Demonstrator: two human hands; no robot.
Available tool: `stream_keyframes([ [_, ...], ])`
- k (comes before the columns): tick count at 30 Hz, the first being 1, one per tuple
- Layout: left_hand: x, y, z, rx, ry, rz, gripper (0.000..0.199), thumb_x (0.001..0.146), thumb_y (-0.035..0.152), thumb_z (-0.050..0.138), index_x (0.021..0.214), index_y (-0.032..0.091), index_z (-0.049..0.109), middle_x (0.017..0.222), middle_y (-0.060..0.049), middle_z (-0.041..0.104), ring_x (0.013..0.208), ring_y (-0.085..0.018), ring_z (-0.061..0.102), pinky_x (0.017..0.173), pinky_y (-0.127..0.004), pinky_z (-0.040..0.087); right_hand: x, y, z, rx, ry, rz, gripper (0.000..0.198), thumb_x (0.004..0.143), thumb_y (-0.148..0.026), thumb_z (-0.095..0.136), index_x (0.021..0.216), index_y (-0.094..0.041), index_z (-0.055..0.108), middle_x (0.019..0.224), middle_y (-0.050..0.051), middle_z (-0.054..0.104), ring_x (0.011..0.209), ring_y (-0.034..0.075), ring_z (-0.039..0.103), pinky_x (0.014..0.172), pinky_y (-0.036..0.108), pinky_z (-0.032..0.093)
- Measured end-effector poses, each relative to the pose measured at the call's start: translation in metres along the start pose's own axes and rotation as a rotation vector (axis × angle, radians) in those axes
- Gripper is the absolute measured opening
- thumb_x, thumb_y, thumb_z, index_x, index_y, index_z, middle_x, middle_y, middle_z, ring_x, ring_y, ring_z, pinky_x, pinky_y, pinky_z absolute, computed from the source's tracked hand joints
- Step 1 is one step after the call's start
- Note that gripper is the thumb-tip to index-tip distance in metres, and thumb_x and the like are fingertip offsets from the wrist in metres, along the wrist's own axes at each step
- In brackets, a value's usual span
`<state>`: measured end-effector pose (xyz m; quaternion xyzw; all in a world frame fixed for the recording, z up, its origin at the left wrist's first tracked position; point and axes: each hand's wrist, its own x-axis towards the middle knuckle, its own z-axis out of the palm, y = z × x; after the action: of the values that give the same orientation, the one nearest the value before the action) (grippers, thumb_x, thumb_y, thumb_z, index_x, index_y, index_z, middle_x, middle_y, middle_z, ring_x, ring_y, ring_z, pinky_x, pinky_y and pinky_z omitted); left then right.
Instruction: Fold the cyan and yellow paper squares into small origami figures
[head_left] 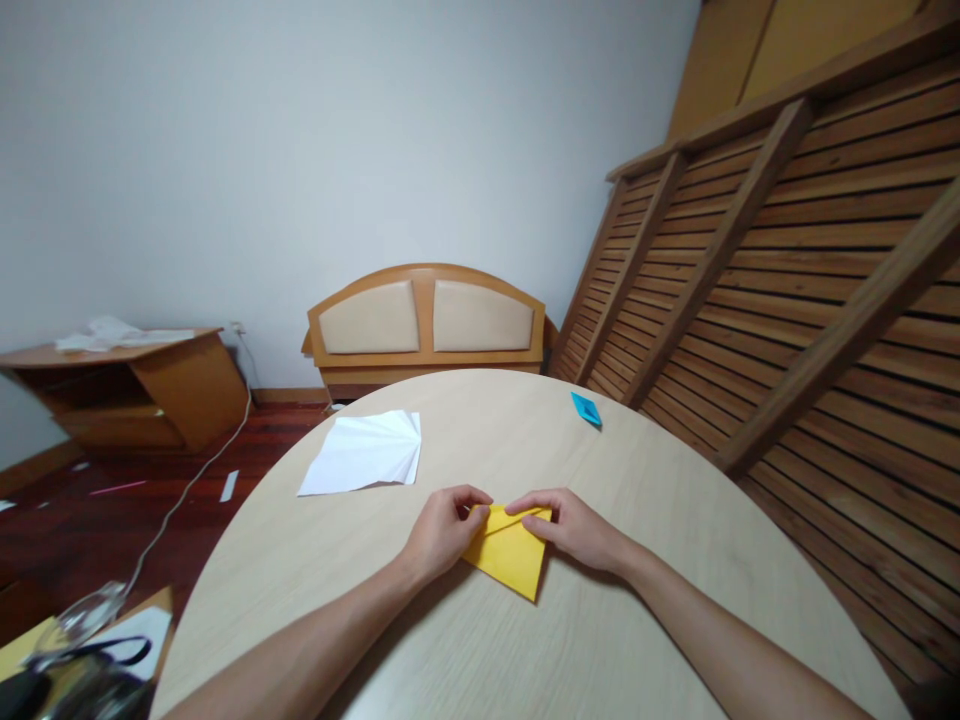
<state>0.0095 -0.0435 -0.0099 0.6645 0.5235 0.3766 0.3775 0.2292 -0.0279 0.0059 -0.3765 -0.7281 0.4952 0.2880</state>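
We pinched the yellow paper (510, 552) on the table (645, 500), left hand (442, 530) and right hand (574, 528) fingers clamped on its far edge. Corners wanted matching before we creased, we judged.

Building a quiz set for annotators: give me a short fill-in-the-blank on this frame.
1. Both hands press on a folded sheet of ____ paper.
2. The left hand and the right hand rest on its ____ edge.
3. The creased sheet beyond the left hand is ____.
4. The small folded piece near the table's far rim is ____.

Missing words: yellow; far; white; blue
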Motion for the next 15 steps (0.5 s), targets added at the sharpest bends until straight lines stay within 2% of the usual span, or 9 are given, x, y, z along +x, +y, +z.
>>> stream_keyframes([
  [4,0.000,-0.001,-0.001,0.024,-0.006,0.021,0.025,0.086,0.031,0.055,0.090,0.015,0.073,0.080,-0.005,0.072,0.072,-0.017,0.062,0.063,-0.026,0.044,0.000,-0.001,0.000,-0.047,0.009,-0.044,0.027,0.086,-0.036,0.064,0.102,-0.018,0.076,0.107,0.009,0.074,0.098,0.024,0.067,0.089,0.037,0.051],
  [7,-0.001,0.001,-0.004,0.178,0.037,0.050,0.022,0.087,0.027,0.054,0.095,0.017,0.072,0.086,-0.005,0.072,0.077,-0.019,0.064,0.070,-0.029,0.046,0.002,0.001,0.002,-0.087,0.067,-0.066,0.023,0.085,-0.033,0.065,0.097,-0.017,0.077,0.107,0.009,0.073,0.099,0.024,0.067,0.090,0.037,0.050],
  [9,-0.003,0.003,-0.005,0.308,0.096,0.171,0.019,0.087,0.023,0.055,0.098,0.018,0.071,0.097,-0.006,0.071,0.090,-0.021,0.063,0.082,-0.033,0.047,0.004,0.004,0.004,-0.135,0.120,-0.087,0.021,0.085,-0.029,0.064,0.095,-0.017,0.078,0.107,0.010,0.073,0.099,0.023,0.067,0.091,0.037,0.050],
  [11,-0.006,0.006,-0.004,0.400,0.096,0.342,0.019,0.089,0.022,0.055,0.100,0.019,0.069,0.109,-0.008,0.068,0.102,-0.023,0.060,0.092,-0.037,0.046,0.006,0.007,0.006,-0.207,0.170,-0.114,0.019,0.084,-0.025,0.064,0.095,-0.017,0.078,0.106,0.009,0.073,0.100,0.023,0.066,0.092,0.037,0.050],
  [13,-0.009,0.007,-0.003,0.465,0.045,0.438,0.019,0.091,0.021,0.053,0.101,0.020,0.069,0.112,-0.007,0.067,0.104,-0.022,0.060,0.093,-0.038,0.046,0.007,0.010,0.008,-0.282,0.192,-0.136,0.020,0.085,-0.022,0.062,0.096,-0.018,0.078,0.107,0.009,0.073,0.101,0.022,0.066,0.094,0.037,0.050],
  [15,-0.011,0.008,-0.001,0.520,-0.022,0.467,0.020,0.092,0.021,0.053,0.104,0.021,0.068,0.111,-0.006,0.069,0.100,-0.022,0.061,0.091,-0.037,0.047,0.007,0.010,0.010,-0.369,0.188,-0.153,0.022,0.086,-0.020,0.060,0.098,-0.020,0.078,0.110,0.008,0.073,0.103,0.022,0.066,0.096,0.037,0.049],
])
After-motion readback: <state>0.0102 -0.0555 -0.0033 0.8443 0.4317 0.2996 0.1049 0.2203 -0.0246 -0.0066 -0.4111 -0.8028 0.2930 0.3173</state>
